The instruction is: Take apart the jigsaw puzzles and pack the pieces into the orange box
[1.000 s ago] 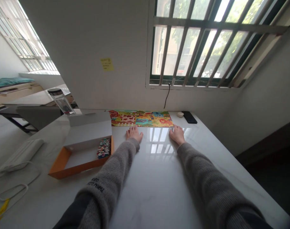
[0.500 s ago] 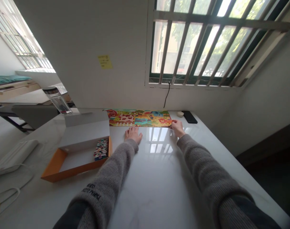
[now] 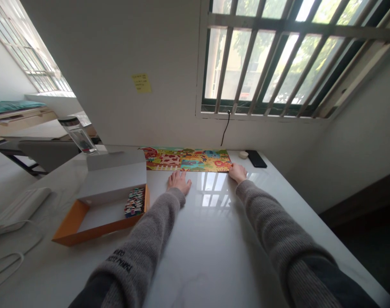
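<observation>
The left hand (image 3: pixel 178 182) lies flat and open on the white marble table (image 3: pixel 195 265), near the farm picture board (image 3: pixel 185 159). The right hand (image 3: pixel 237 173) is open too, its fingers touching the board's near edge. The hands are well apart and hold nothing. Letters on the left sleeve (image 3: pixel 119 261) and the yellow note (image 3: pixel 141 83) are too small to read.

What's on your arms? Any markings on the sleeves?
The left sleeve and right sleeve are grey ribbed knit, with a dark layer nearer the shoulders. The left one has dark printed lettering. The left hand and right hand are bare.
</observation>
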`<move>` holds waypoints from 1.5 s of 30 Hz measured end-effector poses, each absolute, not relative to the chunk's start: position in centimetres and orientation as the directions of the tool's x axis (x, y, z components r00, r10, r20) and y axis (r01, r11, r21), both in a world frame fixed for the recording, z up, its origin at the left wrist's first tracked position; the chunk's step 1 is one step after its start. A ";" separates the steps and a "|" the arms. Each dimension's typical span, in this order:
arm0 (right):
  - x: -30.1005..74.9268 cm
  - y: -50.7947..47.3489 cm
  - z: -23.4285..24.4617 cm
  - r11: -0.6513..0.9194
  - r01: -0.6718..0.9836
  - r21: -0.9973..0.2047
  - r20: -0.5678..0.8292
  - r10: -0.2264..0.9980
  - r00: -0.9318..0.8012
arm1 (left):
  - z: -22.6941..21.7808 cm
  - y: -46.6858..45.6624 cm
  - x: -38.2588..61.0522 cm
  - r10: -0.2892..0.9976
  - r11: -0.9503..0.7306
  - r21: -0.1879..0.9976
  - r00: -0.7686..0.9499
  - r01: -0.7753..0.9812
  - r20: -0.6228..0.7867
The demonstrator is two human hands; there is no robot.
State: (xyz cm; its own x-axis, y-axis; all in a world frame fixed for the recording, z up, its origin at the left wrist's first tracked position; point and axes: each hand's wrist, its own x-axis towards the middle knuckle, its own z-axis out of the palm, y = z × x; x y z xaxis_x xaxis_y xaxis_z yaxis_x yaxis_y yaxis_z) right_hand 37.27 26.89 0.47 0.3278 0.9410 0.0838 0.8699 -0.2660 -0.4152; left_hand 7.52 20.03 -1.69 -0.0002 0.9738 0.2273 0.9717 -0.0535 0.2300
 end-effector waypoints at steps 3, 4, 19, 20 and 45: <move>37.1 26.3 0.3 -0.276 0.896 -0.348 0.121 0.934 0.335 | -1.4 20.1 7.5 0.977 -0.066 0.265 0.008 0.962 0.215; 37.0 26.2 0.2 -0.271 0.904 -0.331 0.135 0.935 0.329 | -1.3 20.1 7.4 0.976 -0.070 0.278 0.009 0.958 0.215; 37.2 26.0 -0.5 -0.184 0.957 -0.222 0.247 0.939 0.238 | -0.7 20.0 7.4 0.974 -0.094 0.383 0.006 0.919 0.225; 37.3 25.8 -0.5 -0.171 0.962 -0.214 0.249 0.942 0.223 | -0.8 20.0 7.4 0.974 -0.099 0.377 0.012 0.921 0.226; 35.9 21.9 0.9 0.132 0.979 -0.158 0.127 0.985 -0.113 | -1.0 16.5 7.3 0.977 -0.115 0.294 0.055 0.949 0.204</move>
